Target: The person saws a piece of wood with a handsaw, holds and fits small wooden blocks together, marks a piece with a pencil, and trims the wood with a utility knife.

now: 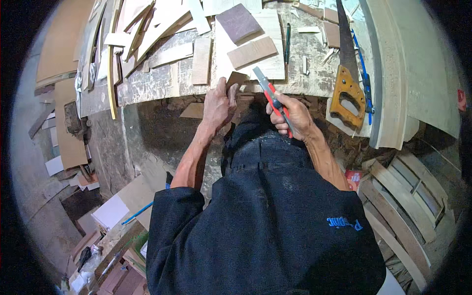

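My right hand (295,115) is wrapped round a red and black utility knife (270,93), its grey blade end pointing up and left toward the bench. At the bench's front edge, my left hand (220,105) pinches a small brown piece of wood (237,79) between thumb and fingers. The knife tip is a short way right of that piece, apart from it. Just beyond, a pale board (275,59) bears a purplish-brown square (238,23) and a light wooden rectangle (252,52). Another flat wood piece (201,61) lies beyond my left hand.
A handsaw with a yellow wooden handle (342,93) lies at the bench's right, beside a blue strap-like thing (367,86). A dark green pen or pencil (287,43) lies near the board. Wood strips (164,32) are piled at the far left. Curved wooden frames (400,196) stand lower right.
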Motion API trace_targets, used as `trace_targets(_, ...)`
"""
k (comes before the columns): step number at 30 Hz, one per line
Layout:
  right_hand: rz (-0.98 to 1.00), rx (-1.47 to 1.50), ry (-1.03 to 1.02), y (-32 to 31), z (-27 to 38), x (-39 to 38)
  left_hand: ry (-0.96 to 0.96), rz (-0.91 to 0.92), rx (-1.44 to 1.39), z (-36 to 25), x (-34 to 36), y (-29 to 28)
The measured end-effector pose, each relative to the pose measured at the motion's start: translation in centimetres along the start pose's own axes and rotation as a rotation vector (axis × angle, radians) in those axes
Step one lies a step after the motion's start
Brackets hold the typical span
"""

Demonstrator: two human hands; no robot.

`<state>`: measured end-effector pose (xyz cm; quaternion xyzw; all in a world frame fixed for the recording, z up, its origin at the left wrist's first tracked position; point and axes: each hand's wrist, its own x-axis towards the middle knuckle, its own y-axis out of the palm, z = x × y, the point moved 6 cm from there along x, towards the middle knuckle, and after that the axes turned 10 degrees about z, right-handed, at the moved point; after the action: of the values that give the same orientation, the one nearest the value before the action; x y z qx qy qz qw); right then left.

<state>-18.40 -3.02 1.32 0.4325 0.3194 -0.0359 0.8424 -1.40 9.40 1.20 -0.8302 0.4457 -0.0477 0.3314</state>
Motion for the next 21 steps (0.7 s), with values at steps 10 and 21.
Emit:
trace_targets(10, -0.181, -0.356, -0.184, -0.9, 0.8, 0.7, 0.034, 0.005, 0.237, -3.5, -0.1, -1.0)
trace_targets(21, -0.392, -0.886, -0.359, 0.3, 3.1, 0.0, 0.045, 0.090, 0.456, -4.1, 0.5, -0.6)
